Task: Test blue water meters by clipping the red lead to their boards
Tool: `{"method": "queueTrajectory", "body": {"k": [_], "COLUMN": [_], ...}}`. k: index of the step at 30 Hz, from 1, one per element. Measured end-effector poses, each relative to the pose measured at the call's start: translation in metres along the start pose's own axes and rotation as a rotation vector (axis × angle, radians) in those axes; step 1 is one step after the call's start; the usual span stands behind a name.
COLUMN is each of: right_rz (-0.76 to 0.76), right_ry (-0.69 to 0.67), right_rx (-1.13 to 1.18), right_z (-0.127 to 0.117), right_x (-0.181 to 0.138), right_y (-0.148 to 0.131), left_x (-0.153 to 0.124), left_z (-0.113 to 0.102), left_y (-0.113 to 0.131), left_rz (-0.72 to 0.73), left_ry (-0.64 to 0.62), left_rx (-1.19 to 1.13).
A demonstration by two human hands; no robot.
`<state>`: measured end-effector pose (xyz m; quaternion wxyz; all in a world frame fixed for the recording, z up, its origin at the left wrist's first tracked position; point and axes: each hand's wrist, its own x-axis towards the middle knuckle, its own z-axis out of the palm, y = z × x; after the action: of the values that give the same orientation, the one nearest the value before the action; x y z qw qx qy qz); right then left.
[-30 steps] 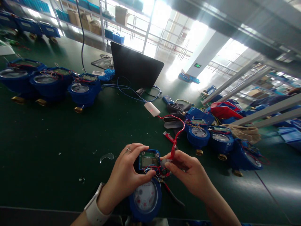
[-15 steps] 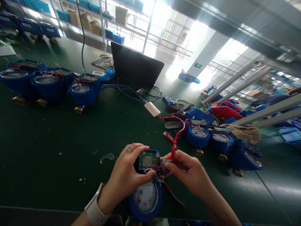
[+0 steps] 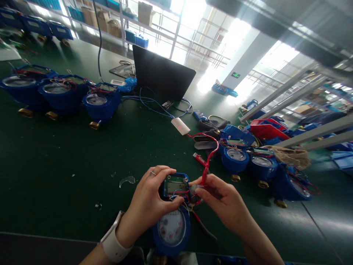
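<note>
A blue water meter [image 3: 172,228] with a round dial stands on the green table [image 3: 68,158] just in front of me. Its open electronics box holds a small green display board [image 3: 175,186] and tangled coloured wires. My left hand [image 3: 149,202] wraps round the left side of that box, thumb across its lower edge; a ring and a white wristband show. My right hand [image 3: 220,202] pinches a small connector on a red cable [image 3: 211,154] at the box's right side. The cable runs back to a white adapter [image 3: 180,126].
Three blue meters [image 3: 59,94] line the left of the table and three more [image 3: 257,163] lie at the right. A dark laptop [image 3: 162,75] stands behind, with blue cables. Black-handled pliers [image 3: 202,226] lie under my right hand. Small clear scraps [image 3: 127,180] sit left of my hands.
Both hands keep the same hold on the meter box and the connector. The view has shifted slightly down and right; nothing on the table has moved.
</note>
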<state>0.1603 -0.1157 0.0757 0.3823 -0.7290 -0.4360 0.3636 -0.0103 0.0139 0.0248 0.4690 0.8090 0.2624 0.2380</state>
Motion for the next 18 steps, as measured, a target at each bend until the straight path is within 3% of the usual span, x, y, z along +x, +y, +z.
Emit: {"method": "queueTrajectory", "body": {"k": [11,18], "right_rz": [0.017,-0.105], "right_ry": [-0.051,-0.045], "right_rx": [0.02,0.06], "right_z": [-0.0042,-0.0079], "right_x": [-0.0037,-0.0017], "right_y": [0.0051,-0.0026], "left_x": [-0.0004,0.0014], "left_z": [-0.0005,-0.0001], "left_y": [0.0032,0.0036], "left_rz": [-0.009,-0.007], "left_ry": [-0.006,-0.004], "left_rx": [-0.007,0.014]}}
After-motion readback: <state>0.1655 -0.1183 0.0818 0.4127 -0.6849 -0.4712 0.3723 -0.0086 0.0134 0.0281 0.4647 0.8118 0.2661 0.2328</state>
